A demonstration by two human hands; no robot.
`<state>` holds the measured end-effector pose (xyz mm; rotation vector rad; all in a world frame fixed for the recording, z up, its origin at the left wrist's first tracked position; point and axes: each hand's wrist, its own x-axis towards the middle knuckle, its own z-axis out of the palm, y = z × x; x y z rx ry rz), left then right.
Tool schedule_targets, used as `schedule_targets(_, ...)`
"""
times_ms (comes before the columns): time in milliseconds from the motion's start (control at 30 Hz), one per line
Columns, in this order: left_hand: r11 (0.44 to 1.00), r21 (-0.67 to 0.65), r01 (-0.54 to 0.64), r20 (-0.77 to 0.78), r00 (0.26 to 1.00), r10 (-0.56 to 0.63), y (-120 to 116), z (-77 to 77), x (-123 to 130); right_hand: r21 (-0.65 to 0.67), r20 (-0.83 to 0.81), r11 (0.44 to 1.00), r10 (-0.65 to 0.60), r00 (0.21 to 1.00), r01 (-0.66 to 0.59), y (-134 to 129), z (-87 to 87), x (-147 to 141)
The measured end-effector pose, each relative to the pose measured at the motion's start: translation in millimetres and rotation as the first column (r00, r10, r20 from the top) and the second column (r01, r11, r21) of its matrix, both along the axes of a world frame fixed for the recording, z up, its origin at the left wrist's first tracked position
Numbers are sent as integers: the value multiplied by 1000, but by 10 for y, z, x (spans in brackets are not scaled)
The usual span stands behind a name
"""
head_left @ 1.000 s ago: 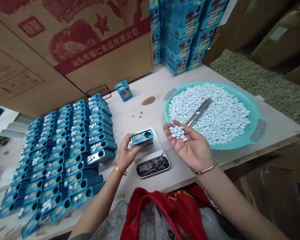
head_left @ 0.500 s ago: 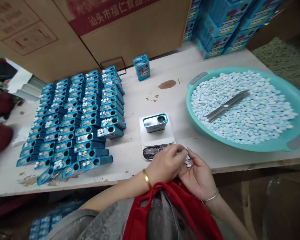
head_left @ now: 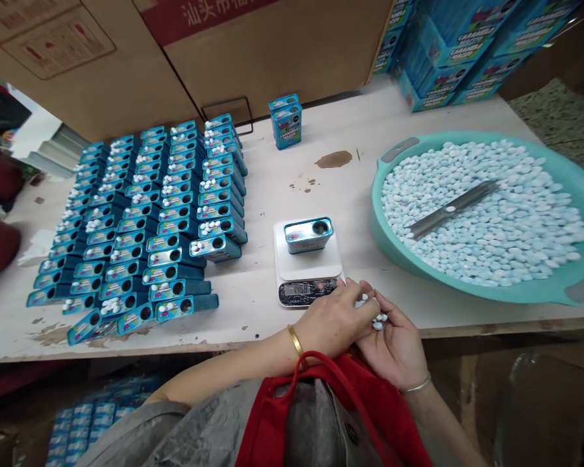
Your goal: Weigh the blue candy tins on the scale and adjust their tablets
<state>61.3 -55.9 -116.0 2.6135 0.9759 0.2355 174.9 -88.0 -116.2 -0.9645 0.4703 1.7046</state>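
Note:
My right hand (head_left: 392,344) is cupped at the table's front edge, with a small heap of white-blue mints (head_left: 372,312) resting in it. My left hand (head_left: 335,318) lies over it, fingertips at the mints, and partly hides them. An open-topped blue mint tin (head_left: 308,235) stands on a white kitchen scale (head_left: 307,266), just beyond my left hand and not touching it. The scale's dark display is lit.
A teal basin (head_left: 555,295) heaped with mints holds a metal scoop (head_left: 452,209) on the right. Rows of blue tins (head_left: 146,227) cover the table's left side. A closed tin (head_left: 286,122) stands behind the scale, with stacked cartons (head_left: 457,52) at the back.
My left hand has let go of the tin, which now stands on the scale. Both hands have come together near the table's front edge, and the view has shifted.

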Motion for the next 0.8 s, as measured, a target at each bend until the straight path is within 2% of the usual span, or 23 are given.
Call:
schedule_targets(133,999,-12,-34,25,999,34,56,35,-76,8,-51,1000,-27,998,28,86,67,-62)
schedule_targets(233,995,-94,-29,182,982,45,174,118,-153,18,-83,996,-85,993,87,195,140,-103)
schedule_targets(333,987,-161,-4,401,913,70,376,274,-222,56,-100,988,-136,986,142,331,230,-128)
schedule_targets(433,986,-151,-77,523,840,146,630,460,-272,135,-115,979,-135,984,150,443,299,-140)
schedule_targets(500,978,-119,-174,526,824,211,800,553,-299,187,-112,973,-119,987,139,483,315,-143)
schedule_targets(600,964,-70,-256,451,854,260,1000,608,-336,190,-118,971,-122,985,143,496,304,-143)
schedule_targets(700,968,-23,-251,377,894,241,1074,612,-367,162,-135,975,-131,982,152,484,284,-135)
schedule_targets(800,980,14,-201,377,908,181,990,611,-371,164,-128,976,-119,985,140,469,271,-119)
